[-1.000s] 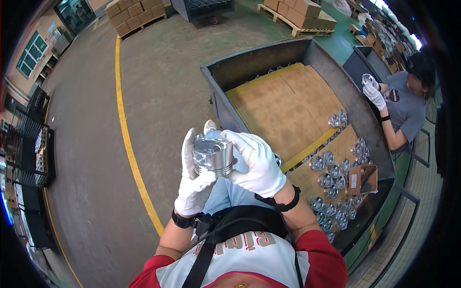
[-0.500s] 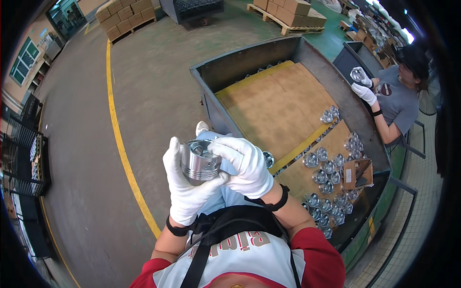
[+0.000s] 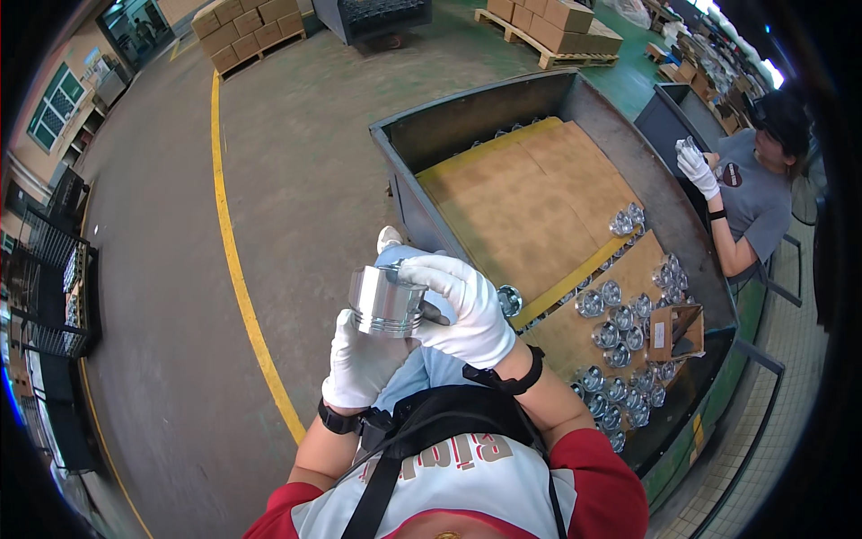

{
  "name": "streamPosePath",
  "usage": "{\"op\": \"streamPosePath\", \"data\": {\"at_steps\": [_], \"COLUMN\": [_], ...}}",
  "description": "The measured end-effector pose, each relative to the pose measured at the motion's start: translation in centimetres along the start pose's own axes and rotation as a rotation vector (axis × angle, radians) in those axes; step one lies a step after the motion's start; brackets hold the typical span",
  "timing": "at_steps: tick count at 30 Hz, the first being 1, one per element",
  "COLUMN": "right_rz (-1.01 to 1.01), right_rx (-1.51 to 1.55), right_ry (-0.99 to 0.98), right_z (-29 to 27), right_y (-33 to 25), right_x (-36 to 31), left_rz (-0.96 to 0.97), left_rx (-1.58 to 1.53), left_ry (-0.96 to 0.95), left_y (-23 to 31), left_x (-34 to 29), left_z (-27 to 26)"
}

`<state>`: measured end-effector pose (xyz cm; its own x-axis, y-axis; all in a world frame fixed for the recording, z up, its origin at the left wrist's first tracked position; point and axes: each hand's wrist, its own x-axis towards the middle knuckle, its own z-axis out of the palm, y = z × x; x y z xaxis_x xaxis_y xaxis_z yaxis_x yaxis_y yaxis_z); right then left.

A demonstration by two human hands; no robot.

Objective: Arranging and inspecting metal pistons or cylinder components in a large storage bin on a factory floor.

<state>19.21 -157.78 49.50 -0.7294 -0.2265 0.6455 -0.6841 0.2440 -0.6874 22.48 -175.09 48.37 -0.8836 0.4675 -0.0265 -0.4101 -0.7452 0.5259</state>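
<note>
In front of the chest, both gloved hands hold one shiny metal piston (image 3: 388, 301) up over the lap. Left hand (image 3: 364, 364) cups it from below, fingers curled up around the underside. Right hand (image 3: 462, 310) wraps the right side and top, fingers closed over the crown, index finger lying across the top edge (ring grooves visible near the lower rim). Piston is tilted, roughly on its side, clear of the bin.

To the right sits a large grey metal bin (image 3: 404, 193) lined with brown cardboard sheets (image 3: 530, 207); more pistons (image 3: 620, 332) stand in rows on the lower sheet, with a small open carton (image 3: 675, 331) among them. Across the bin a co-worker's gloved hand (image 3: 696, 166) holds another shiny part. A yellow floor line (image 3: 235, 260) runs past on the left.
</note>
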Motion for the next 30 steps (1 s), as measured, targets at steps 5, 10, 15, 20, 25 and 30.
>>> {"op": "streamPosePath", "data": {"at_steps": [5,10,15,20,25,30], "right_rz": [-0.019,-0.091,-0.063,-0.07,-0.129,-0.213], "right_rx": [-0.119,-0.211,-0.168,-0.154,-0.166,-0.267], "right_ry": [0.016,-0.002,0.015,0.019,0.054,-0.007], "right_z": [0.0,-0.4,-0.3,-0.5,-0.5,-1.4], "right_y": [-1.2,-0.7,-0.2,-0.6,-0.6,-2.2], "right_x": [0.7,0.5,0.1,0.4,0.3,0.7], "left_rz": [0.121,0.272,0.307,0.425,0.373,0.159], "left_rx": [0.106,0.219,0.124,0.364,0.306,0.016], "left_ry": [0.069,0.14,0.188,0.174,0.145,0.068], "left_y": [-0.1,0.0,0.0,-0.3,-0.2,0.0], "left_x": [-0.6,-0.2,-0.3,-0.4,-0.6,-1.3], "left_z": [-0.2,1.4,2.3,1.4,1.4,1.2]}}
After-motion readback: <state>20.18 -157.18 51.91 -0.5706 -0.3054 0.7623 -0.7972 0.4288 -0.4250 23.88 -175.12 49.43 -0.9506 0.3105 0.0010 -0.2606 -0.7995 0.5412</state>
